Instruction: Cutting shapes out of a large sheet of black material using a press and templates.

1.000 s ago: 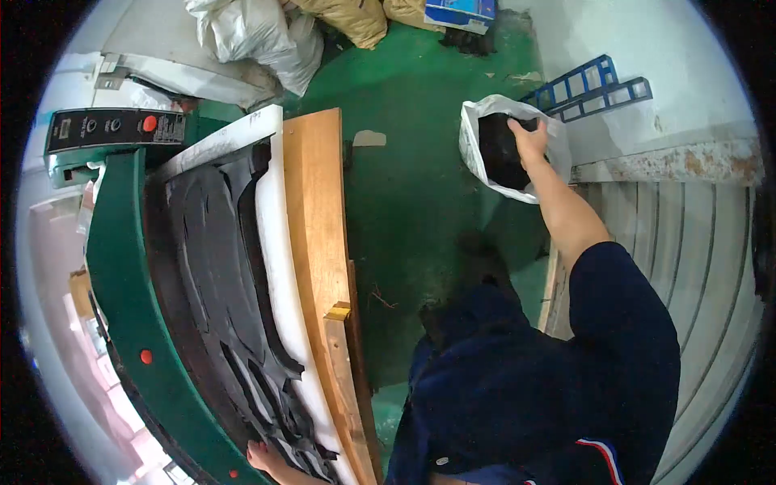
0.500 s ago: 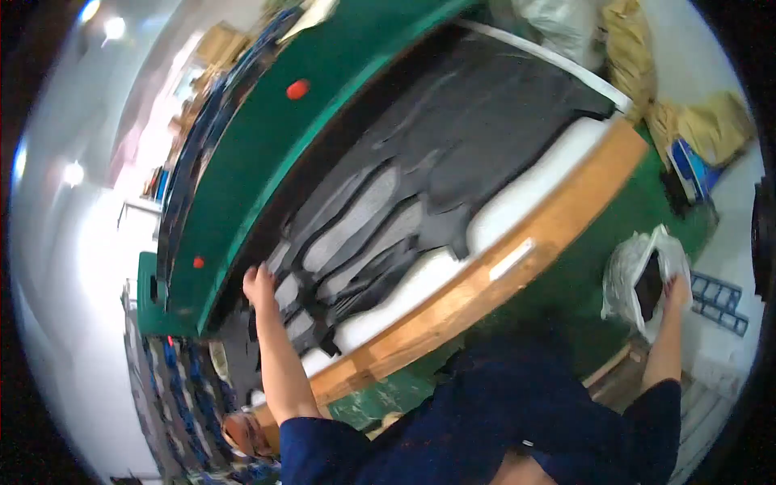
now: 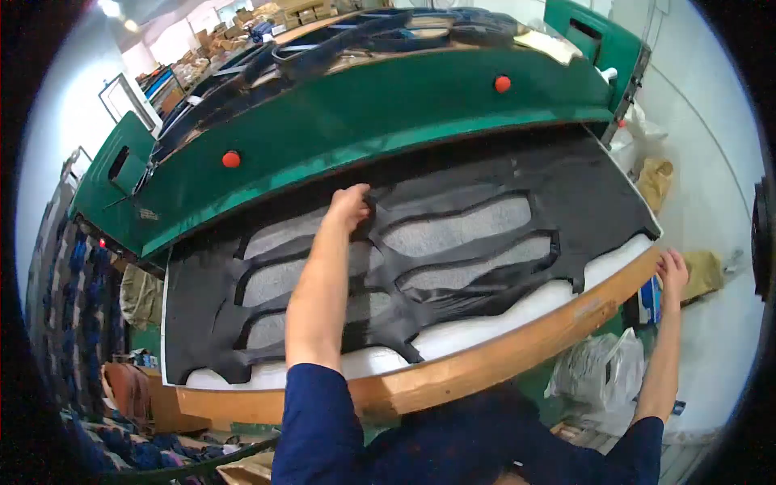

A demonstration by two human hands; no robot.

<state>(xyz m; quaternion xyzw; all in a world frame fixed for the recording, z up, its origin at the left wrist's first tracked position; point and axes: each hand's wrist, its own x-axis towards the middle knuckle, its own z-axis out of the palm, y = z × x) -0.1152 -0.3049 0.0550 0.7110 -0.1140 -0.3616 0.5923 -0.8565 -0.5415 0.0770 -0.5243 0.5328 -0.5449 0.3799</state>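
A black sheet [image 3: 453,176] with long cut-out openings lies over a white padded bed and pale grey material. My left hand [image 3: 351,207] reaches across to the sheet's middle, near the far side, its fingers closed on the black material. Off the right end of the wooden front board [image 3: 485,356], my right hand [image 3: 672,276] is raised with its fingers apart and nothing visible in them. The sheet sags and wrinkles around its near strips.
A green machine beam [image 3: 364,101] with two red buttons [image 3: 503,84] runs behind the bed. Dark patterned pieces lie on top of it. On the floor at right stand a white plastic bag [image 3: 598,368] and tan sacks [image 3: 702,276]. A brown bag [image 3: 129,392] stands at left.
My view has swung round to face the bed squarely. My right hand has come out of the white plastic bag and up beside the board's end. My left hand now grips the sheet's middle.
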